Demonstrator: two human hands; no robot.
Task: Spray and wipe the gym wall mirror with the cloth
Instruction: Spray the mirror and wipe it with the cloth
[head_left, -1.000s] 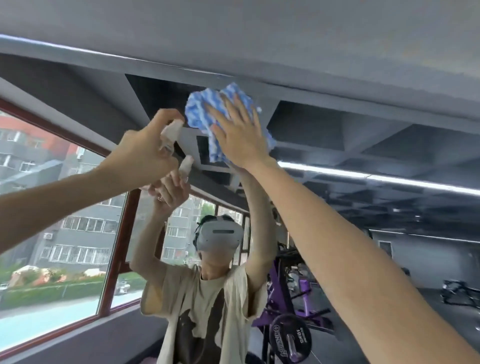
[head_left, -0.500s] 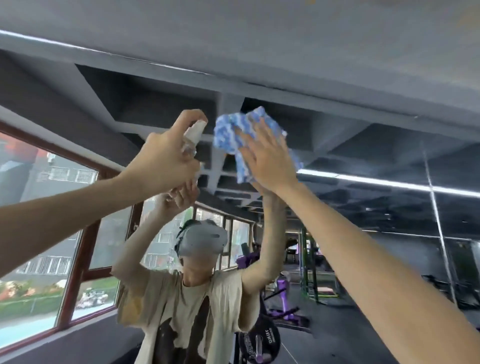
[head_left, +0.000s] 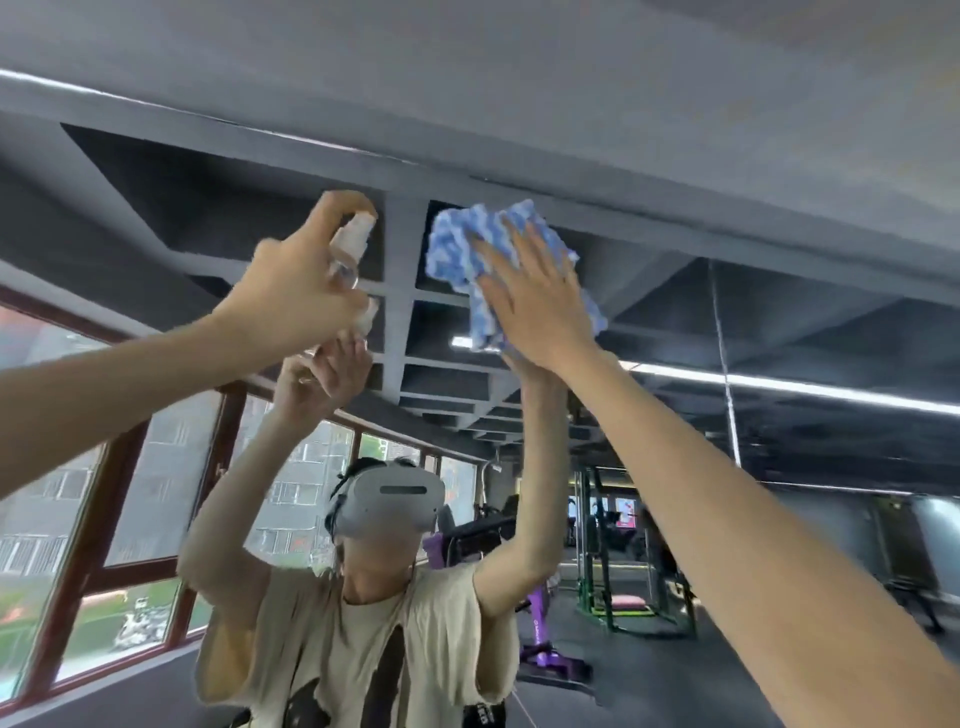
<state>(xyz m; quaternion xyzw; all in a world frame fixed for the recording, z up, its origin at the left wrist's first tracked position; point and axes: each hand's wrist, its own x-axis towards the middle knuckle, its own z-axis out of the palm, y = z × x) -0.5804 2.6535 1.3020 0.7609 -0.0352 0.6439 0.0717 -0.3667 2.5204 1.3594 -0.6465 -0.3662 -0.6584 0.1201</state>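
Both arms reach high up the mirror (head_left: 779, 322). The right hand (head_left: 535, 306) lies flat, fingers spread and straight, pressing the blue-and-white cloth (head_left: 467, 244) against the glass near its top edge. Just beside it, the left hand (head_left: 291, 296) grips a small clear spray bottle (head_left: 350, 247), forefinger curled over the nozzle. The person's reflection, with a white headset (head_left: 389, 504), shows below.

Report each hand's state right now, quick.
Left hand: grips the spray bottle, index finger on top.
Right hand: open, flat fingers pressing the cloth to the mirror.
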